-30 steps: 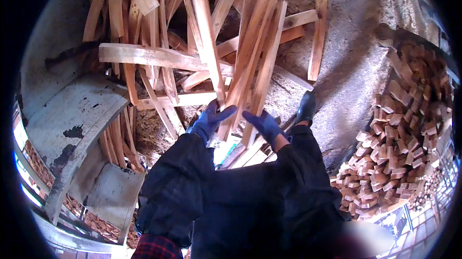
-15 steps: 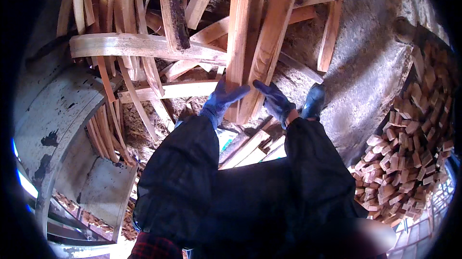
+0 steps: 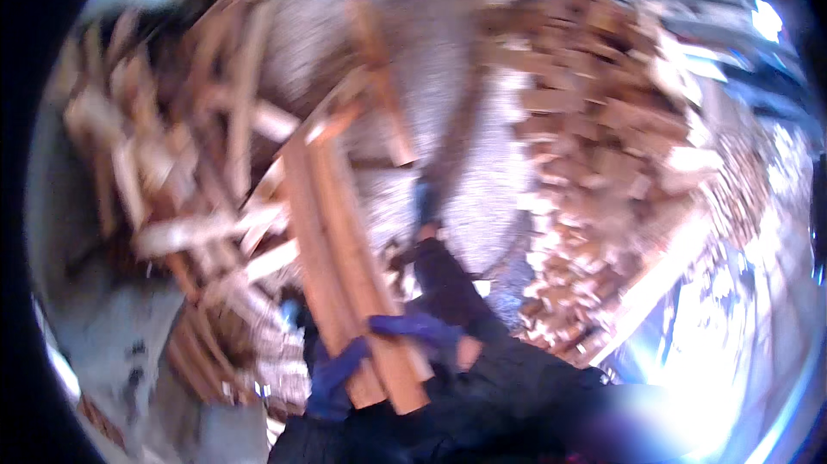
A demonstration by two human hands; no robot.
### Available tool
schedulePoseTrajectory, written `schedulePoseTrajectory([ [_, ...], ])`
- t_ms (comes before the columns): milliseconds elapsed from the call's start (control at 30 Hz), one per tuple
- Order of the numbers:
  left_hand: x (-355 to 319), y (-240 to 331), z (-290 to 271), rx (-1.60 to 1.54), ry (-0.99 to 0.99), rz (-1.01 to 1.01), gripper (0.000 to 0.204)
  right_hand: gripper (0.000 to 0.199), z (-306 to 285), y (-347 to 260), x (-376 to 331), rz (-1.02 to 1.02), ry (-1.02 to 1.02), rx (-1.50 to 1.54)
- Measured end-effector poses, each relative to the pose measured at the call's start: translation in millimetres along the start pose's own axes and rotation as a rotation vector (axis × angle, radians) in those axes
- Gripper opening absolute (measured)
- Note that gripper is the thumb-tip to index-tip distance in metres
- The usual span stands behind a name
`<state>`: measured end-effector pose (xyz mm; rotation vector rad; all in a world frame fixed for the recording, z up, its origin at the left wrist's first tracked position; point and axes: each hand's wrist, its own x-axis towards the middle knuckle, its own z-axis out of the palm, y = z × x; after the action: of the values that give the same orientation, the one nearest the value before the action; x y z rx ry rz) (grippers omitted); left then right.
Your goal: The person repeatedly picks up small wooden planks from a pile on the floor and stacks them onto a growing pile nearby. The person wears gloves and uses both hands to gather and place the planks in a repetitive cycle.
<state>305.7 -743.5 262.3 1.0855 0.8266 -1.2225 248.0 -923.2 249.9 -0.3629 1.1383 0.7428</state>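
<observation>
A bundle of long wooden strips lies lengthwise in front of me, its near ends close to my body. My left hand, in a blue-purple glove, grips the bundle from its left side near the lower end. From the right, my right hand, gloved alike, reaches across the top of the strips and holds them. Motion blurs the picture, and the undersides of the strips and some fingers are hidden.
Loose, crossing wood strips are heaped at the left. A large stack of short wood pieces stands at the right. A pale, worn metal panel is at the lower left. Grey ground runs between heap and stack.
My view has swung right, toward the stack. The strips, earlier lying in the heap under my hands, are now lifted and drawn close to my body, with both hands gripping them.
</observation>
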Motion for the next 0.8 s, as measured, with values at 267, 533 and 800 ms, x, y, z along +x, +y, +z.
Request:
schedulePoseTrajectory([
  [267, 24.3, -6.9, 34.8, -0.219, -0.174, -0.286, 0.054, 0.051, -24.3, -19.8, 33.3, -0.204, -0.102, 0.123],
  [533, -123.4, -21.6, 145.4, 0.236, -0.269, 0.195, 0.070, 0.062, -36.1, 19.6, -164.2, -0.525, 0.100, 0.028],
  [800, -199.6, -12.4, 223.4, 0.808, -0.501, 0.380, 0.069, 0.074, -42.7, 57.6, -288.7, -1.120, 0.195, 0.256],
])
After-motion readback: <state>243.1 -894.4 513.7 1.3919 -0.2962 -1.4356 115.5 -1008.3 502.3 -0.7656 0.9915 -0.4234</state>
